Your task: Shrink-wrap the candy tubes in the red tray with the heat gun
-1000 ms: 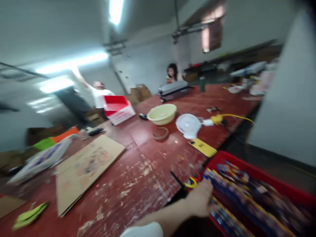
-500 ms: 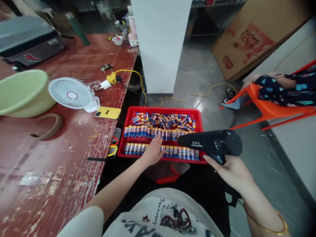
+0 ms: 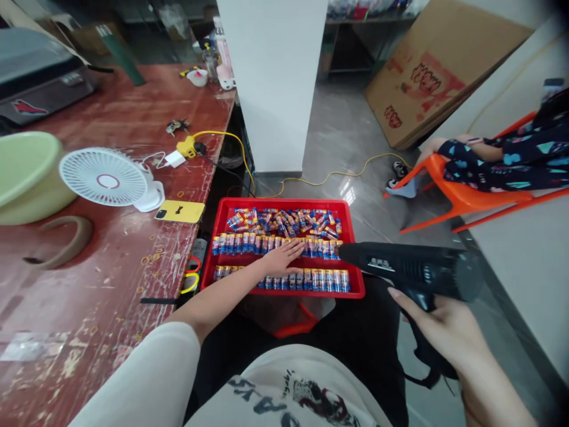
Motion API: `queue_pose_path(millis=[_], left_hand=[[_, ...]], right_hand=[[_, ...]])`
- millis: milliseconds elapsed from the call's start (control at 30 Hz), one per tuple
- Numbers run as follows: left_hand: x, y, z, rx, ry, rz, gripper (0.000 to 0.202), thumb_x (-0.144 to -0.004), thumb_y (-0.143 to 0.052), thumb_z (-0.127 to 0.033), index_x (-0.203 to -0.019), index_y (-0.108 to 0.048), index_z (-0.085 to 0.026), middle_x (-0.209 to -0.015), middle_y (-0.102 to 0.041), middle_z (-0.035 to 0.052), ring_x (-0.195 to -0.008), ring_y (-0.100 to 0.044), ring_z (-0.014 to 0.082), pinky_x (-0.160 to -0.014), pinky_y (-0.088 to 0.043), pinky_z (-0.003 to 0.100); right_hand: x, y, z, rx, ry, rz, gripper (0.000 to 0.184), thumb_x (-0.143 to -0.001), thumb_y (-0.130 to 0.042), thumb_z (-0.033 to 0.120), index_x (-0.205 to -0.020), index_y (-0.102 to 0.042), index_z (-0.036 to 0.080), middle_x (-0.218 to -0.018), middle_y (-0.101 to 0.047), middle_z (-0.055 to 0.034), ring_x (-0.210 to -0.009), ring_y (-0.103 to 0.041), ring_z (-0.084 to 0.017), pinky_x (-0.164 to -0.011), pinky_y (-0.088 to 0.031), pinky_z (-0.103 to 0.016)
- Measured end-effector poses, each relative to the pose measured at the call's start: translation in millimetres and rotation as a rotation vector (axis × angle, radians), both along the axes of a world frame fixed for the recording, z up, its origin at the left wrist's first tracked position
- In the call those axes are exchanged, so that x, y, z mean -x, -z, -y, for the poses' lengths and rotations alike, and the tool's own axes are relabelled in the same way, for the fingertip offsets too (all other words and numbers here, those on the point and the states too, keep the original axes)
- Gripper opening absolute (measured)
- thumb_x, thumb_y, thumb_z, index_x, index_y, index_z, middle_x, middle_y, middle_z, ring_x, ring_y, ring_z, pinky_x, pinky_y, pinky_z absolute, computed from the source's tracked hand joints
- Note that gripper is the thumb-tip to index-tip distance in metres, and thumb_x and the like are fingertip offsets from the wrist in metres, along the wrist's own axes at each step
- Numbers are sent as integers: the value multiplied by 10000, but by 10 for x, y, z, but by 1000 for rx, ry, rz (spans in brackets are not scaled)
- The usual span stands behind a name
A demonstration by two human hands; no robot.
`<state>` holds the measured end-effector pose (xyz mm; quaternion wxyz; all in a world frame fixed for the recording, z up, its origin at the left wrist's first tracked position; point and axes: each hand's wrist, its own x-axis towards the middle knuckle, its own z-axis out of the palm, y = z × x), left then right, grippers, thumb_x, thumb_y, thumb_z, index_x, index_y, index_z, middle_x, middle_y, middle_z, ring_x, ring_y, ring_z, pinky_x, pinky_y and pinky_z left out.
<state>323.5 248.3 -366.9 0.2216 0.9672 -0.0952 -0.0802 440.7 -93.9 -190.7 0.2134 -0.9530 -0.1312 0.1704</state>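
Observation:
A red tray (image 3: 226,209) sits low in front of me, beside the table edge. It holds rows of small blue and red wrapped tubes (image 3: 249,243), with a loose heap at its far side. My left hand (image 3: 281,259) lies flat across the rows, fingers stretched out and pointing right. My right hand (image 3: 438,323) grips the handle of a black heat gun (image 3: 409,268), whose nozzle points left over the tray's right end.
To my left, the worn red table (image 3: 115,118) carries a white fan (image 3: 106,178), a yellow phone (image 3: 180,211), a pale green basin (image 3: 24,175) and a tape ring (image 3: 66,237). A white pillar (image 3: 273,83) stands behind the tray. Another person sits on an orange chair (image 3: 462,196) at right.
My view swung from the far table down to the tray. My left hand has flattened on the tubes, and the heat gun moved slightly lower and to the right.

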Motion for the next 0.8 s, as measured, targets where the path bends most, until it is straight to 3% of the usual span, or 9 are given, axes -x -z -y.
queue_pose_path(millis=[100, 233, 400, 567, 800], left_hand=[[300, -118, 57, 3, -210, -8, 779, -966, -334, -588, -1556, -115, -129, -1616, -98, 132, -1500, -26, 237, -1230, -112, 418], [769, -266, 133, 23, -494, 55, 701, -998, -286, -523, -1559, -84, -154, -1618, -113, 146, -1497, -41, 246, -1210, -195, 469], [1405, -282, 54, -2, -734, 53, 673, -991, -333, -507, -1546, -149, -174, -1586, -242, 180, -1473, -177, 298, -1170, -266, 544], [1734, -259, -10, -26, -838, 61, 699, -970, -364, -539, -1524, -210, -142, -1572, -269, 203, -1464, -211, 314, -1155, -300, 545], [1735, -267, 49, -20, -855, 72, 695, -958, -380, -553, -1504, -261, -141, -1564, -296, 200, -1459, -222, 322, -1155, -307, 545]], right_hand=[[37, 5, -238, 7, 21, -148, 616, -651, -561, 809, -480, -405, 238, -383, -454, -7, -408, -446, -151, -420, -341, -282], [40, -90, -468, 31, -58, -155, 605, -681, -511, 807, -493, -402, 241, -441, -509, -32, -468, -503, -175, -468, -343, -293], [-4, -107, -545, 111, -176, -159, 537, -711, -500, 745, -532, -420, 245, -443, -506, -23, -470, -487, -175, -467, -314, -293], [-24, -41, -570, 116, -185, -169, 513, -719, -495, 735, -596, -463, 238, -503, -570, -35, -511, -526, -188, -499, -346, -297], [-29, 78, -620, 82, -153, -173, 525, -725, -480, 741, -616, -507, 228, -547, -596, -52, -536, -557, -200, -514, -372, -300]])
